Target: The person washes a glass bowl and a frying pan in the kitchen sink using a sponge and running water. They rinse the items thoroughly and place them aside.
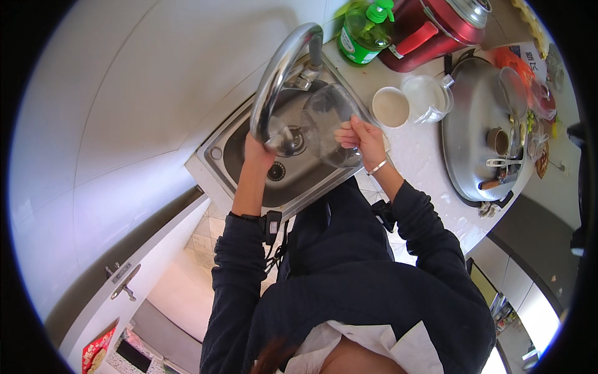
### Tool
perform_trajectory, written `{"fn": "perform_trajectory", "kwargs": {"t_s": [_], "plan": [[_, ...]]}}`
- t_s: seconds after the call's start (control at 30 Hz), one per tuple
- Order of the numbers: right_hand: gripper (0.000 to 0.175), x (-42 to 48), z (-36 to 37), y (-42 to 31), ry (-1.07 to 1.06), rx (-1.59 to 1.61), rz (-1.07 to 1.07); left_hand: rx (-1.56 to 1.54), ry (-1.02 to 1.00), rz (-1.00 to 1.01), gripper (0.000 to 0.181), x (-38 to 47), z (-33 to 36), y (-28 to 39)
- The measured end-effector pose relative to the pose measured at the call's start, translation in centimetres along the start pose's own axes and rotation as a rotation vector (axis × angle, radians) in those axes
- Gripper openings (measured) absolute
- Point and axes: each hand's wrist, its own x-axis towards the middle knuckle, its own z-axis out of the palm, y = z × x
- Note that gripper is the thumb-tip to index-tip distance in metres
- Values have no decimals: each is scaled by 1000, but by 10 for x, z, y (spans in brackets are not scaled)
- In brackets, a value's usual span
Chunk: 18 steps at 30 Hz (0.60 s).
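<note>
Over the stainless steel sink (236, 161), my right hand (362, 140) grips the near edge of a large clear vessel (327, 121), its fingers curled and thumb raised. The vessel is see-through, so its exact form is hard to make out. My left hand (258, 152) is in the sink under the end of the curved chrome faucet (272, 89). Its fingers are hidden behind the spout and a clear, shiny patch, so its hold cannot be made out. A drain strainer (276, 171) shows in the basin floor.
Right of the sink stand a white cup (391, 107), a clear jug (427, 99), a green pump bottle (366, 32) and a red thermos (432, 32). Farther right, a large metal pan or tray (467, 140) carries utensils. A tiled wall (140, 93) borders the left side.
</note>
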Motion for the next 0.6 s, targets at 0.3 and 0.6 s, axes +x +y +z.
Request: {"fn": "perform_trajectory", "kwargs": {"t_s": [0.3,0.6], "plan": [[43,2,1,-2,-20,-22,18,-112,26,-41,33,-3,-25,3],[44,-2,8,-7,-59,-77,10,-50,125,-30,25,10,-14,-7]]}}
